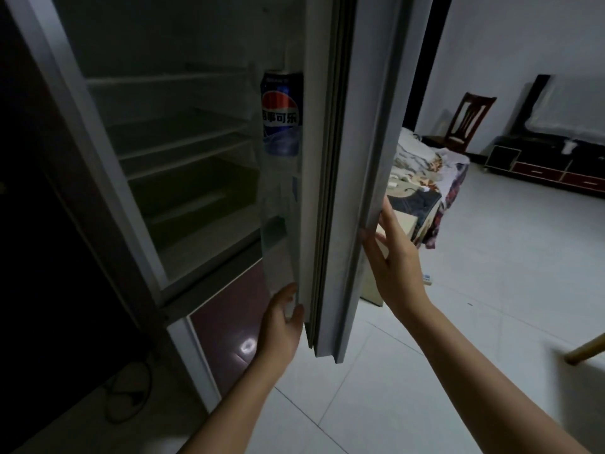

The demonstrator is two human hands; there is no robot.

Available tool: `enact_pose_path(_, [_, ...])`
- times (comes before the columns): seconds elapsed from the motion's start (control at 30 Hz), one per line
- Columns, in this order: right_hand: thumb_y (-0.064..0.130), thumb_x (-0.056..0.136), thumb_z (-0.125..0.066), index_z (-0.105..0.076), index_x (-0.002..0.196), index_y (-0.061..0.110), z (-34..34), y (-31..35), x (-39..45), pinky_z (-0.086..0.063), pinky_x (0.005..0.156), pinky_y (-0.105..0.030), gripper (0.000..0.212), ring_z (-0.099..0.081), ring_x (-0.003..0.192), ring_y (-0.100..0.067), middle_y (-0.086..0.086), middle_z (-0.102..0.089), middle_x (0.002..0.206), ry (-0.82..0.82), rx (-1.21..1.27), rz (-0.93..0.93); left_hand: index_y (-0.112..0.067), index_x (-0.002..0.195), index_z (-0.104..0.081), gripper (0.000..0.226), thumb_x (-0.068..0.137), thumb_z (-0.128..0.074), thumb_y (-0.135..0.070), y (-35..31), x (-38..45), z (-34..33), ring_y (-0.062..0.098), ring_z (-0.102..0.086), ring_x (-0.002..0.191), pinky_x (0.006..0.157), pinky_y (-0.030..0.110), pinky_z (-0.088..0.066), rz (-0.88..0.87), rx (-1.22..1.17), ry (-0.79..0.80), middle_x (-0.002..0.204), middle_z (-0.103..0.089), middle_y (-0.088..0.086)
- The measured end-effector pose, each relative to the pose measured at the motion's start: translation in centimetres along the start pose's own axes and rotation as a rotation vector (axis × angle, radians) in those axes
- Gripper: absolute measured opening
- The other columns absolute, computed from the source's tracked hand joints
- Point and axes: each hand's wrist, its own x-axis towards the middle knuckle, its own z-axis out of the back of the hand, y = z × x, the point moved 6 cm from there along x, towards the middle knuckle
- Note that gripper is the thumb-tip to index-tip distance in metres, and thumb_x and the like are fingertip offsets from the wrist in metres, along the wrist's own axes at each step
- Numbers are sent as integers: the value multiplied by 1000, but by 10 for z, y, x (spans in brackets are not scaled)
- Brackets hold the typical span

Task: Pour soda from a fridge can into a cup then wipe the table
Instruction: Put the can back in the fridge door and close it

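I see the fridge door (pixel 340 158) swung open and edge-on to me, and I place everything else from it. The can (pixel 282 113), blue with a red, white and blue roundel, stands upright in a clear rack on the door's inner side, high up, well above both hands. My left hand (pixel 284 319) is at the door's lower inner edge, thumb on the near face and fingers curled round behind it, so it grips the door there. My right hand (pixel 394 253) is on the door's outer side, fingers straight and spread, their tips laid against the outer edge; it seems to press flat rather than clutch, though the dim light makes the contact hard to judge. Left of the door, the fridge (pixel 183 165) shows bare shelves in deep shadow, and a glossy dark red panel (pixel 229 326) sits below them. Right of the door, beyond it, lies a bed (pixel 425 178) with a patterned cover, then a wooden chair (pixel 468 122) by the white wall and a low dark cabinet (pixel 543 168). White floor tiles (pixel 474 306) spread under the door and both forearms.
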Motion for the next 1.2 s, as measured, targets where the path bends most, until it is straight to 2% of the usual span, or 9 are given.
enact_pose_path(0.07, [42,90,-38,-12,145,33,-13,8,0,-41,104,-27,62,-38,133,-7,7,-30,151,32,6,26,-16,118,-51,35,91,-45,5,8,-3,8,27,-44,128,105,35,-39,38,-92,8,136,-48,15])
enact_pose_path(0.23, [34,89,-45,-10,147,27,-53,27,2,-41,104,-49,68,-32,138,-19,0,-23,154,76,-8,41,-20,121,-50,36,91,-48,1,14,-6,39,20,-48,119,83,12,-46,68,-125,25,131,-50,8])
enact_pose_path(0.33, [33,87,-47,-7,147,27,-79,43,2,-39,105,-52,72,-27,140,-22,-1,-17,156,89,-2,42,-21,119,-52,34,91,-49,-2,18,-2,65,20,-49,122,93,23,-45,78,-142,38,132,-52,7])
enact_pose_path(0.57, [12,86,-61,-2,144,28,-146,75,3,-31,111,-49,84,-17,143,-21,-5,-7,156,30,-69,66,-23,125,-51,37,91,-53,-11,24,14,133,18,-50,122,105,43,-41,44,43,45,129,-55,3])
enact_pose_path(0.67, [17,87,-59,-4,145,25,-173,86,8,-20,112,-36,81,-7,141,-7,-2,-8,155,-9,-97,76,-21,130,-47,42,91,-53,-10,22,25,161,18,-51,120,102,39,-43,-22,166,45,131,-53,2])
enact_pose_path(0.83, [12,85,-63,-4,146,21,-212,99,16,-20,113,-37,86,-5,142,-5,4,-5,154,-28,-124,84,-16,132,-45,42,91,-52,-10,23,44,197,20,-50,122,102,38,-43,-55,228,58,132,-52,3])
enact_pose_path(0.97, [13,85,-64,-4,147,20,-239,106,24,-19,113,-33,87,-2,143,-1,6,-2,154,-61,-152,97,-32,120,-51,32,92,-52,-17,27,60,219,20,-51,120,103,41,-42,-56,292,144,133,-53,4])
enact_pose_path(1.07, [14,85,-64,-4,147,20,-255,111,30,-19,113,-30,86,-1,143,-1,4,-2,155,-70,-173,111,-33,132,-42,43,92,-52,-21,25,70,236,13,-51,112,91,27,-44,-27,275,190,130,-51,-1])
enact_pose_path(1.2, [18,85,-63,-3,147,21,-275,114,36,-18,113,-33,86,-1,143,-5,2,-2,155,-53,-202,105,-30,138,-34,53,91,-54,-16,13,85,274,16,-43,126,87,19,-39,-95,293,74,139,-40,-4])
